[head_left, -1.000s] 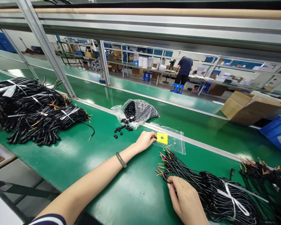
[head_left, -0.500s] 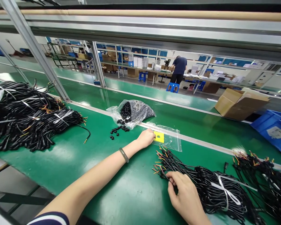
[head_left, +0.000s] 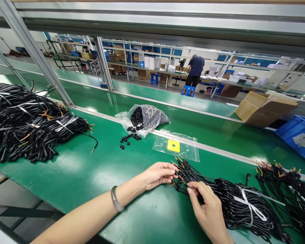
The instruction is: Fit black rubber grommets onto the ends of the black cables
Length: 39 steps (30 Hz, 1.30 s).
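Observation:
A tied bundle of black cables [head_left: 234,203] with orange and yellow wire ends lies on the green bench [head_left: 96,176] at the lower right. My right hand [head_left: 208,210] pinches one cable near its wire end. My left hand [head_left: 157,174] is at the same wire ends, fingertips pinched on something small and black that I cannot make out. A clear flat bag with a yellow label [head_left: 176,146] lies just beyond my hands. Further back, an open plastic bag of small black parts [head_left: 144,118] has several parts [head_left: 128,138] spilled in front of it.
A large pile of black cable bundles [head_left: 27,125] covers the left of the bench. Another bundle [head_left: 292,189] lies at the far right. A cardboard box [head_left: 264,106] and a blue bin [head_left: 298,135] sit beyond the belt. A person [head_left: 194,69] stands at a distant table.
My left hand left the clear bag with the yellow label and came back to the wire ends beside my right hand. The right hand stayed on the cable bundle.

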Tool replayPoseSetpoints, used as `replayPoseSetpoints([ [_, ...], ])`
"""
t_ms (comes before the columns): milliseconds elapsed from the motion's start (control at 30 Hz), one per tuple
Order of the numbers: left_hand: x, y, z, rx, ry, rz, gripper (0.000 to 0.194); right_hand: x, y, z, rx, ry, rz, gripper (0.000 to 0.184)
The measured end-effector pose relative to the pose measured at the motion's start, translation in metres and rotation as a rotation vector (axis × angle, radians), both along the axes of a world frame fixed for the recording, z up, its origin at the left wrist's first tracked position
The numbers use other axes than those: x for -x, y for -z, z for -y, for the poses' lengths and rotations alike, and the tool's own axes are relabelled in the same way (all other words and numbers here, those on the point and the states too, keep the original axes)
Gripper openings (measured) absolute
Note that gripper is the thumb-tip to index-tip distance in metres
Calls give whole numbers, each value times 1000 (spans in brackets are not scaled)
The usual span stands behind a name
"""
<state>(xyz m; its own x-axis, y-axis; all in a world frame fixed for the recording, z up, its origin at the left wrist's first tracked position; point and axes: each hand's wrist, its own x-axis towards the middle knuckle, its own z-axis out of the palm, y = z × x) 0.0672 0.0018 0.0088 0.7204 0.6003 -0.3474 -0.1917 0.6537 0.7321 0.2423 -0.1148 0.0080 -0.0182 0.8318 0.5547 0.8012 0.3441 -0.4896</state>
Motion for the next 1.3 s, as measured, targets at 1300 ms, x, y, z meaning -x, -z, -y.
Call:
replayPoseSetpoints([
  [1300,0,7,9,-50,16,-115,46,-3,-5,2,-81,-81,106,16],
])
